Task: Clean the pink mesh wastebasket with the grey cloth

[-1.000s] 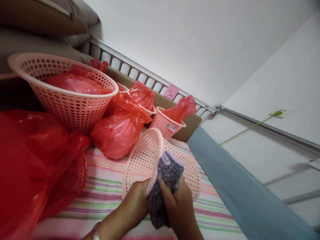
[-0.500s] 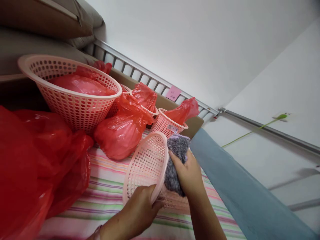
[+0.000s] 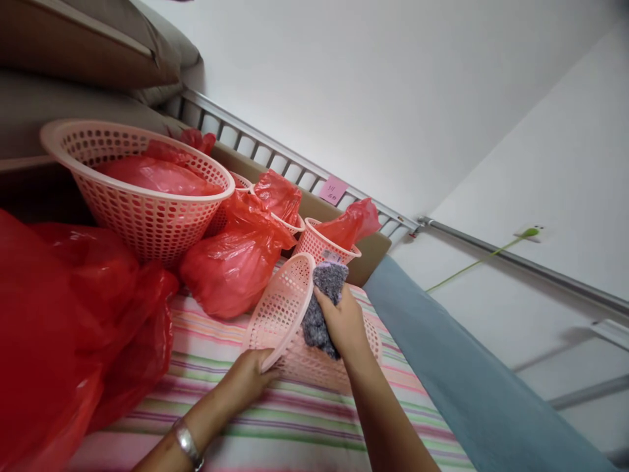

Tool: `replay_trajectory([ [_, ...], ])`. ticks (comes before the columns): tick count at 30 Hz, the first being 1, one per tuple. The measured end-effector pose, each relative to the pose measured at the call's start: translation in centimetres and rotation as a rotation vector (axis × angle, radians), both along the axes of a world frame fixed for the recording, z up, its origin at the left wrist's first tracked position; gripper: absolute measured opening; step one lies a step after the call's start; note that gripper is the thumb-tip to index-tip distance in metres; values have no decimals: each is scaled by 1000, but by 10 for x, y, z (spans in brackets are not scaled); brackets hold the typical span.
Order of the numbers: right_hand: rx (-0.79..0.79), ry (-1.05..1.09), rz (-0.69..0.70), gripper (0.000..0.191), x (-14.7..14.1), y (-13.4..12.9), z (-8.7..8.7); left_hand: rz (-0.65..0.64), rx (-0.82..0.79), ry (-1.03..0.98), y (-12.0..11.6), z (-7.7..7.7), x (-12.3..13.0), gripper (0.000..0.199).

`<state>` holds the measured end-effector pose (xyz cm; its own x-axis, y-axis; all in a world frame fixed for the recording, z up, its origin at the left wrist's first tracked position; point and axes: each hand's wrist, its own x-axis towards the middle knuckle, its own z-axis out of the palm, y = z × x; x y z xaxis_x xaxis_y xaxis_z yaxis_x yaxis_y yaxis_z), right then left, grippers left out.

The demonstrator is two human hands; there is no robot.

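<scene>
A pink perforated plastic basket (image 3: 282, 305) lies tipped on its side on the striped sheet (image 3: 206, 387), its opening facing left. My left hand (image 3: 255, 375) grips the near part of its rim, fingers wrapped around the edge. In my right hand (image 3: 341, 321) is a fuzzy grey cloth (image 3: 323, 311), pressed against the outside of the basket just below the rim. The fingertips under the cloth are hidden. A silver bracelet (image 3: 187, 440) sits on my left wrist.
A large pink basket (image 3: 147, 216) holding a red plastic bag stands at left. A red bag (image 3: 230, 275) and a smaller basket (image 3: 327, 241) stand behind the tipped one. Red plastic (image 3: 54, 341) fills the left foreground. A metal rail (image 3: 275, 151) runs along the wall.
Both hands, with the basket and cloth, have shifted left and slightly up in view. The far base of the basket now shows beyond my right hand. The camera has turned slightly.
</scene>
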<state>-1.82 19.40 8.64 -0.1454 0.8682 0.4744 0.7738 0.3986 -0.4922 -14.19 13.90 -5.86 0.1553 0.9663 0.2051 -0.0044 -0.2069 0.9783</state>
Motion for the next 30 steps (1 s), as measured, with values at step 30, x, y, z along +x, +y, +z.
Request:
replay_trajectory([
  [30,-136,-8,31,34,2,23,30,1,51,80,-24,29,29,11],
])
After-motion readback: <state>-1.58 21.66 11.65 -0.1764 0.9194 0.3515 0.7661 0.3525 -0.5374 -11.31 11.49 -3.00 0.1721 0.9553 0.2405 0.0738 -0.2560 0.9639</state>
